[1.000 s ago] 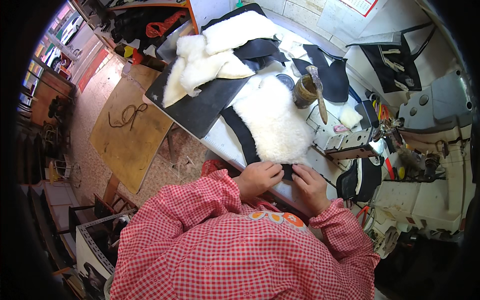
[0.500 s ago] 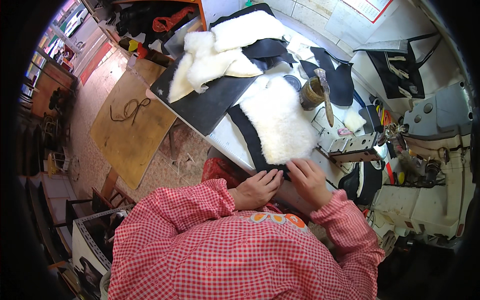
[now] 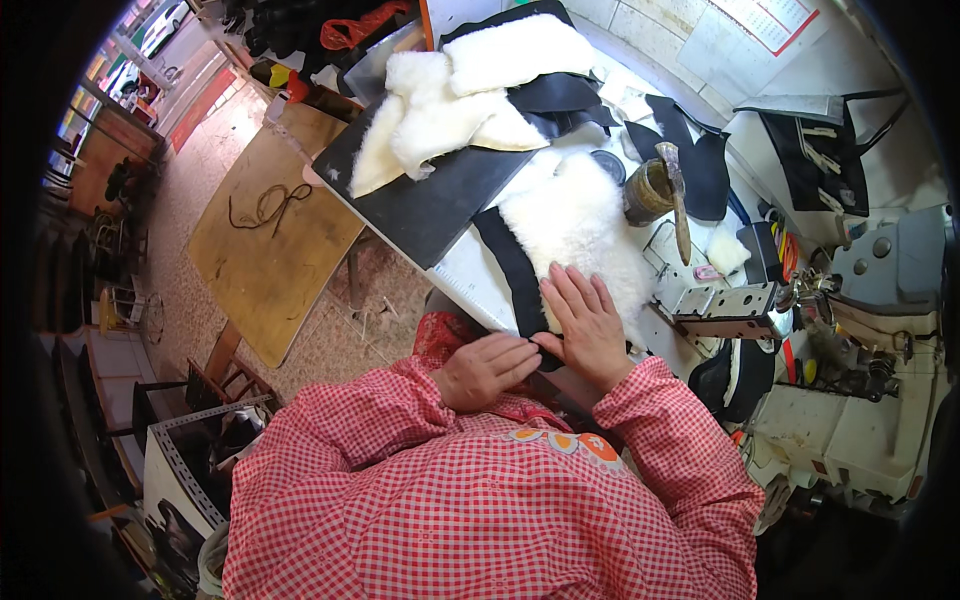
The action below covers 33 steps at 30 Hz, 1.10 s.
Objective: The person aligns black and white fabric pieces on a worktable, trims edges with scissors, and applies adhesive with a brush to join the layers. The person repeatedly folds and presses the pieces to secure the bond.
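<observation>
Near mat corner (image 3: 432, 235) free, jar (image 3: 645, 196) an obstacle

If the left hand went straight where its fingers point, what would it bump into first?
Probably the right hand, at its thumb, though depth is unclear and the left hand might touch the black strip first.
</observation>
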{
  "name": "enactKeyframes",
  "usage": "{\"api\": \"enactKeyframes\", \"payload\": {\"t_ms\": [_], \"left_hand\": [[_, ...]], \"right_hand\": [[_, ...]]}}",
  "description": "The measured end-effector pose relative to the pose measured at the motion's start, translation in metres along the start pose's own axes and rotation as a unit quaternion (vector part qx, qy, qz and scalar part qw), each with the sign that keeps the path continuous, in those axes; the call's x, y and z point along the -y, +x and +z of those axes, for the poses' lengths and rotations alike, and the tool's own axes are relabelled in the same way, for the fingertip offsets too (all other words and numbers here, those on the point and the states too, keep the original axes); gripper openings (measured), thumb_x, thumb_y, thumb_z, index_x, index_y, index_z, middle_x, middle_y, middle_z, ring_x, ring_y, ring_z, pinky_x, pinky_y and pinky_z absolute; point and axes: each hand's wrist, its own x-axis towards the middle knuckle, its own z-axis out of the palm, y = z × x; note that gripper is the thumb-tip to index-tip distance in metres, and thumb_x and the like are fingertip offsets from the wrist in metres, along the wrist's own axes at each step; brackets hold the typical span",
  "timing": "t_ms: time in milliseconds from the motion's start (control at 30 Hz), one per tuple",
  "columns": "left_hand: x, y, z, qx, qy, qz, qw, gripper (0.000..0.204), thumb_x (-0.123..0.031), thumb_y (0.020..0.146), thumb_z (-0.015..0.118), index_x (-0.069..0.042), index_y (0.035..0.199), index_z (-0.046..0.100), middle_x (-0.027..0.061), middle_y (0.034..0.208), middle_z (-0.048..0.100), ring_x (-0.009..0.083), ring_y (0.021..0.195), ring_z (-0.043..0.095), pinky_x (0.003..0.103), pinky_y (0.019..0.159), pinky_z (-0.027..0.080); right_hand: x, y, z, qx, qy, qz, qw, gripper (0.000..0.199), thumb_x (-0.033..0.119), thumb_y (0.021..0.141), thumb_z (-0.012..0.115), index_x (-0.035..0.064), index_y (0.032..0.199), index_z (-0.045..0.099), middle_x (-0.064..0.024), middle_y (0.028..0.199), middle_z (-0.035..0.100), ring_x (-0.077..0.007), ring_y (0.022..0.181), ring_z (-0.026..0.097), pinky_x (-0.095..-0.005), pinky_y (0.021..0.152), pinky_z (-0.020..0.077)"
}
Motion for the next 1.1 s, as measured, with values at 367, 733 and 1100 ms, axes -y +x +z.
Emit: {"api": "enactKeyframes", "payload": {"t_ms": [367, 733, 1100], "left_hand": [[0.020, 0.039, 0.022, -0.177, 0.051, -0.428, 0.885, 0.029, -0.028, 0.083, 0.074, -0.006, 0.095, 0.059, 0.0210, 0.150, 0.038, 0.0414, 0.139, 0.031, 0.065, 0.113, 0.011], [0.032, 0.057, 0.031, -0.146, 0.104, -0.479, 0.859, 0.024, -0.026, 0.083, 0.072, -0.006, 0.082, 0.058, 0.0151, 0.145, 0.047, 0.0353, 0.137, 0.035, 0.067, 0.114, 0.009], [0.024, 0.047, 0.030, -0.153, 0.117, -0.453, 0.871, 0.023, -0.027, 0.084, 0.069, -0.006, 0.084, 0.063, 0.0160, 0.139, 0.050, 0.0345, 0.133, 0.039, 0.065, 0.113, 0.017]], "right_hand": [[0.003, 0.002, -0.003, 0.029, -0.013, 0.016, 0.999, 0.084, 0.059, 0.080, 0.066, 0.0131, 0.147, 0.045, -0.0084, 0.158, 0.034, -0.0266, 0.145, 0.030, -0.0511, 0.119, 0.0202], [0.003, 0.001, -0.005, 0.028, -0.003, 0.014, 0.999, 0.094, 0.065, 0.073, 0.069, 0.0128, 0.147, 0.044, -0.0097, 0.157, 0.035, -0.0279, 0.145, 0.030, -0.0527, 0.119, 0.0205], [0.001, -0.009, -0.016, 0.084, -0.008, -0.130, 0.988, 0.089, 0.068, 0.079, 0.061, 0.0080, 0.143, 0.047, -0.0110, 0.154, 0.039, -0.0287, 0.144, 0.033, -0.0526, 0.119, 0.0205]]}}
